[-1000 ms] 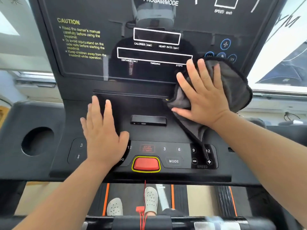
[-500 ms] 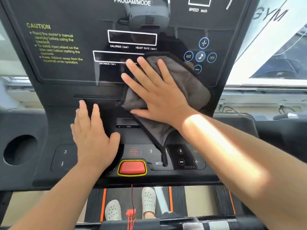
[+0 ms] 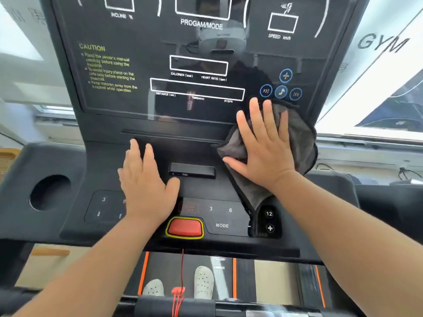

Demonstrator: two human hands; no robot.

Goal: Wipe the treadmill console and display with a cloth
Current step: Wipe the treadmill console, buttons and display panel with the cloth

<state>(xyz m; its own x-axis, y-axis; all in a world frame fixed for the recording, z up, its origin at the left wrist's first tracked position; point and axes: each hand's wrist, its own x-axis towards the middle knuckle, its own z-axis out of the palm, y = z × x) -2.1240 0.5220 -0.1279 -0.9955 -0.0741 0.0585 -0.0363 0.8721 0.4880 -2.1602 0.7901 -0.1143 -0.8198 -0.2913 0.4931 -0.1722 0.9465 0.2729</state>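
The black treadmill display fills the upper middle, with white boxes and yellow caution text. Below it is the console with number and MODE buttons. My right hand lies flat, fingers spread, pressing a grey cloth against the display's lower right corner and the ledge under it. The cloth's lower end hangs over the speed buttons. My left hand rests flat on the console left of centre and holds nothing.
A red stop button with a yellow rim sits at the console's front, with a red safety cord hanging below it. A small black block lies between my hands. A round cup hole is at the left. My shoes stand on the belt.
My right hand swept the cloth left across the display's lower edge, then back right to the lower right corner. My left hand stayed on the console.
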